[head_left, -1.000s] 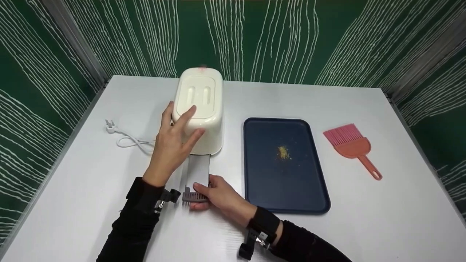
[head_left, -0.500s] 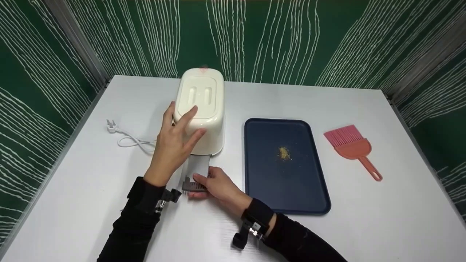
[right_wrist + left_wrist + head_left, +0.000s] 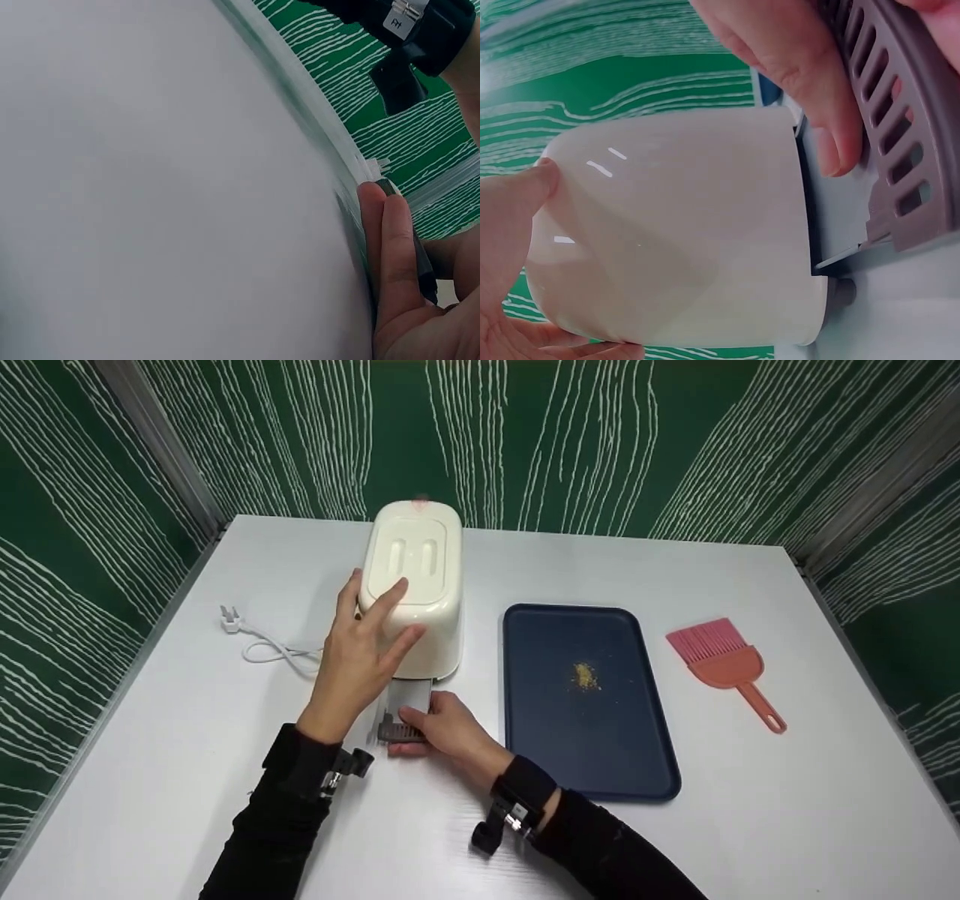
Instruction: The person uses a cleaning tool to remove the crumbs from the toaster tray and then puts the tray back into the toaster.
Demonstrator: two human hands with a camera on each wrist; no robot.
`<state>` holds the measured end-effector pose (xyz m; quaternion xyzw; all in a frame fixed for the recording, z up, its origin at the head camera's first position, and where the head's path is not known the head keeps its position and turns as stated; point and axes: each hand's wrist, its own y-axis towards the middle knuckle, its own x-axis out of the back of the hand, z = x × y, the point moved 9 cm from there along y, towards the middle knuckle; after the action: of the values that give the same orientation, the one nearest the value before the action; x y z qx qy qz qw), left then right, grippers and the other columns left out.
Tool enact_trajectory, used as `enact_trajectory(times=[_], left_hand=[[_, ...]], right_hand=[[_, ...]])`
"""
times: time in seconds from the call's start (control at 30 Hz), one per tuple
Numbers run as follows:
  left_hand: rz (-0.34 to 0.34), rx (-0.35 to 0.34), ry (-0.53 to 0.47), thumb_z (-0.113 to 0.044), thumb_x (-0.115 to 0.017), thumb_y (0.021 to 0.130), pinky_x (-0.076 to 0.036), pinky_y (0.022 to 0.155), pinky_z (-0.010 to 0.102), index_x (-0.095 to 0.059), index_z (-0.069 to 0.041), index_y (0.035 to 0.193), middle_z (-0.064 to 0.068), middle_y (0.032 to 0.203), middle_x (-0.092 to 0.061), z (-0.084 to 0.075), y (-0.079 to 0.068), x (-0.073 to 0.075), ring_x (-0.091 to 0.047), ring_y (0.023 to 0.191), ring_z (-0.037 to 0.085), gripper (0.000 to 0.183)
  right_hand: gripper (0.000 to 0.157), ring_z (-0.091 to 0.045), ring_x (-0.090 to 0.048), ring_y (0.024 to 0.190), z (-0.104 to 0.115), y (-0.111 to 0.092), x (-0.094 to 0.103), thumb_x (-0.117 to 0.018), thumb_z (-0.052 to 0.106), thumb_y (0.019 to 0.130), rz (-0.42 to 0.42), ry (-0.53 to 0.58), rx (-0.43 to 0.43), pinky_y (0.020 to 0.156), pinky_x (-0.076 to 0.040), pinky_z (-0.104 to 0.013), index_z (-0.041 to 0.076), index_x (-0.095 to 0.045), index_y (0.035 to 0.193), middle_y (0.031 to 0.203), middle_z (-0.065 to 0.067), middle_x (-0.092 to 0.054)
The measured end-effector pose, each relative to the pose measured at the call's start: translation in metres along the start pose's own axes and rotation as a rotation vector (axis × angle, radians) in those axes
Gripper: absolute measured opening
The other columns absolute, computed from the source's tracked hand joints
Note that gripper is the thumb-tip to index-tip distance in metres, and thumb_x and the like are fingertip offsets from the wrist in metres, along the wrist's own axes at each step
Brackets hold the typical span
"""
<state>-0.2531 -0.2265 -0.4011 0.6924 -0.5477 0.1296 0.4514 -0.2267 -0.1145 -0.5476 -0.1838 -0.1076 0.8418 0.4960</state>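
Observation:
A cream toaster with a lid on top stands at the back left of the table. My left hand rests on its near left corner, fingers spread over the lid and the side; the left wrist view shows them against the cream shell. From the toaster's near end sticks a flat metal crumb tray with a slotted grey-brown handle. My right hand pinches this handle, thumb above and fingers below. In the right wrist view, the right hand's fingers lie under the handle, close to the tabletop.
A navy tray with a small heap of yellowish crumbs lies right of the toaster. Farther right is a coral dustpan with a pink brush. The white power cord lies on the left. Green walls enclose the table.
My right hand has pushed the crumb tray away from me, farther into the toaster, so less of it sticks out. The left hand has stayed in place on the toaster.

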Motion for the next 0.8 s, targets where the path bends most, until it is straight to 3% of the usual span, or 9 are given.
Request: enact_trajectory(times=[0.3, 0.47, 0.8], left_hand=[[-0.014, -0.013, -0.002, -0.047, -0.073, 0.101, -0.051, 0.112, 0.063, -0.06, -0.024, 0.155, 0.031, 0.169, -0.03, 0.0, 0.0, 0.001, -0.044, 0.152, 0.049, 0.06], [-0.028, -0.039, -0.01, -0.047, -0.074, 0.101, -0.05, 0.113, 0.063, -0.06, -0.023, 0.154, 0.033, 0.167, -0.032, -0.002, -0.001, 0.001, -0.044, 0.152, 0.049, 0.06], [-0.01, -0.035, 0.001, -0.046, -0.073, 0.102, -0.05, 0.113, 0.063, -0.059, -0.023, 0.156, 0.032, 0.168, -0.03, -0.002, -0.001, 0.001, -0.044, 0.152, 0.05, 0.06]], right_hand=[[0.023, -0.017, -0.074, 0.055, 0.003, 0.011, 0.011, -0.06, 0.019, 0.11, -0.049, -0.191, -0.029, 0.055, -0.062, -0.027, -0.003, -0.055, 0.108, 0.075, -0.018, -0.077], [0.031, -0.01, -0.067, 0.045, 0.007, 0.011, 0.017, -0.063, 0.029, 0.109, -0.062, -0.342, -0.008, 0.046, -0.057, -0.025, 0.0, -0.057, 0.1, 0.06, -0.008, -0.072], [0.025, -0.005, -0.069, 0.057, 0.004, 0.002, 0.017, -0.082, 0.025, 0.097, 0.09, -0.216, -0.075, 0.058, -0.057, -0.018, 0.002, -0.076, 0.089, 0.066, -0.001, -0.074]])
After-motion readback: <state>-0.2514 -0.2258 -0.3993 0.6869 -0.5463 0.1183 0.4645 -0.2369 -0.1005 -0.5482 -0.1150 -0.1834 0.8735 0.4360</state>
